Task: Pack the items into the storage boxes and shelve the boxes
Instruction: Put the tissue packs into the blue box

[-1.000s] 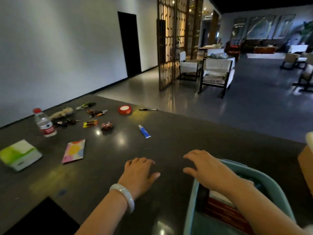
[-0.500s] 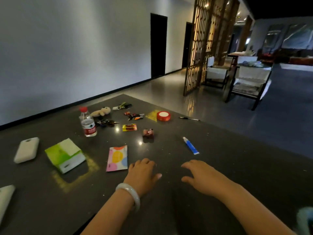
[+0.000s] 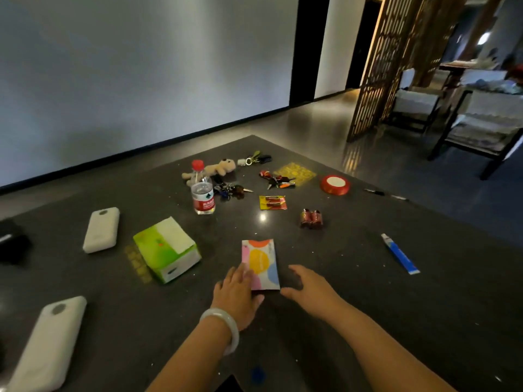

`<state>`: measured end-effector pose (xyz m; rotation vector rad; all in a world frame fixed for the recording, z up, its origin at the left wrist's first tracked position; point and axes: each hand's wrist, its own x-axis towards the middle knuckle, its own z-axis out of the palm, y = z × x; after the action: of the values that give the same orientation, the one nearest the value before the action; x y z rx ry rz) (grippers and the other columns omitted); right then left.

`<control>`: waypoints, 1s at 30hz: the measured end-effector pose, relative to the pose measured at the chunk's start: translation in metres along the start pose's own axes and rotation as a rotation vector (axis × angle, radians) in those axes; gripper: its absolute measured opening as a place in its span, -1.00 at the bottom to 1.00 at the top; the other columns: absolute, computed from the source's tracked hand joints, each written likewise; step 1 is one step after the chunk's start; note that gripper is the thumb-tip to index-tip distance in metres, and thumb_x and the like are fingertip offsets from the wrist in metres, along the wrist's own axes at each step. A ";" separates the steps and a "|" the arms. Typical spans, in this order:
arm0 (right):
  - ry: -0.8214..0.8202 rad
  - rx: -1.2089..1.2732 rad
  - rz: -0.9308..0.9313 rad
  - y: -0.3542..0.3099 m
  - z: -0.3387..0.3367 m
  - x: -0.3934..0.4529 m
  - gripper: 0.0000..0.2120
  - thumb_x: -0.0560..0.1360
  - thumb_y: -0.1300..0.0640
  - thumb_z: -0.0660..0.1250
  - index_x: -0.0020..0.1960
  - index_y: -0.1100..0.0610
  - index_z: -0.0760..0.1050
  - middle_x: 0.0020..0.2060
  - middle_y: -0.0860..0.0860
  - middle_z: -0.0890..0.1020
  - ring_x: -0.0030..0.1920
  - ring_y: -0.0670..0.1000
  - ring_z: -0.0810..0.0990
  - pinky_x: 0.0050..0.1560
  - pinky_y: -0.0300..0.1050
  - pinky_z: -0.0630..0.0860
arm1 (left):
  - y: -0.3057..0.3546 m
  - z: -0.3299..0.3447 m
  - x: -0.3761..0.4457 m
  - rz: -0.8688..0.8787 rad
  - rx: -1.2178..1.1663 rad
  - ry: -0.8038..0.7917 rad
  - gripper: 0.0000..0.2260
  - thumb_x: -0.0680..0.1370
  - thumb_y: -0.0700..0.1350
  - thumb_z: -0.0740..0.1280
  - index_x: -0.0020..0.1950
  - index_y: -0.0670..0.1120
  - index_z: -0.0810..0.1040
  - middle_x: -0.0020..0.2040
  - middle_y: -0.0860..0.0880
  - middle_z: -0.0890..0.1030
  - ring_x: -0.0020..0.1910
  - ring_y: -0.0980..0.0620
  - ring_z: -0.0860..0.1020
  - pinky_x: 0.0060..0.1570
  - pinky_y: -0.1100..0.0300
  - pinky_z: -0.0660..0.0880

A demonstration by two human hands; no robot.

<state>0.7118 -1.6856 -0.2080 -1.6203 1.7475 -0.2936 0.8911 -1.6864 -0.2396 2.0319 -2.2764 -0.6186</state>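
just right of tissue box (image 3: 167, 248): both hands newly reached colourful card (image 3: 261, 264); left hand (image 3: 237, 292) flat touching it, right hand (image 3: 307, 287) open, empty; pickup starting.

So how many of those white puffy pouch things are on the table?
2. One white pouch lies left of the green tissue box; another white pouch lies nearer, bottom left. More may sit beyond the frame.

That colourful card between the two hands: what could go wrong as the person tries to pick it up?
The colourful card lies flat on the dark table, so it may slide rather than lift; the left hand rests on its edge with straight fingers, and the right hand is beside it, not gripping. A wide sweep leftward might nudge the green tissue box nearby.
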 end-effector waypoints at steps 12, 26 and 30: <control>0.097 0.330 0.149 -0.023 0.032 0.052 -0.40 0.44 0.16 0.44 0.42 0.05 0.29 0.22 0.02 0.51 0.16 -0.01 0.52 0.05 -0.15 0.48 | -0.024 0.011 0.002 0.071 -0.015 -0.003 -0.39 0.62 0.16 0.12 0.57 0.10 -0.11 0.58 0.08 -0.14 0.55 0.02 -0.18 0.52 -0.03 -0.10; 0.048 0.560 0.191 -0.031 0.038 0.063 -0.76 0.47 0.22 0.40 0.10 0.02 0.49 0.06 0.01 0.58 0.07 0.01 0.58 0.12 0.02 0.55 | -0.070 -0.049 0.017 -0.153 0.084 0.562 -0.51 0.60 0.12 0.16 0.51 0.02 0.23 0.56 -0.02 0.13 0.55 -0.02 -0.04 0.48 -0.04 -0.08; 0.044 0.561 0.176 -0.030 0.040 0.062 -0.73 0.48 0.21 0.39 0.15 0.05 0.50 0.08 0.01 0.58 0.06 -0.01 0.57 0.04 -0.06 0.57 | -0.098 -0.059 0.035 -0.423 0.010 0.370 -0.43 0.59 0.26 0.06 0.55 0.19 -0.04 0.59 0.04 -0.10 0.54 -0.15 -0.20 0.42 -0.29 -0.09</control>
<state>0.7638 -1.7367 -0.2397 -1.0586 1.6337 -0.6704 0.9953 -1.7427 -0.2234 2.4085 -1.6669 -0.2099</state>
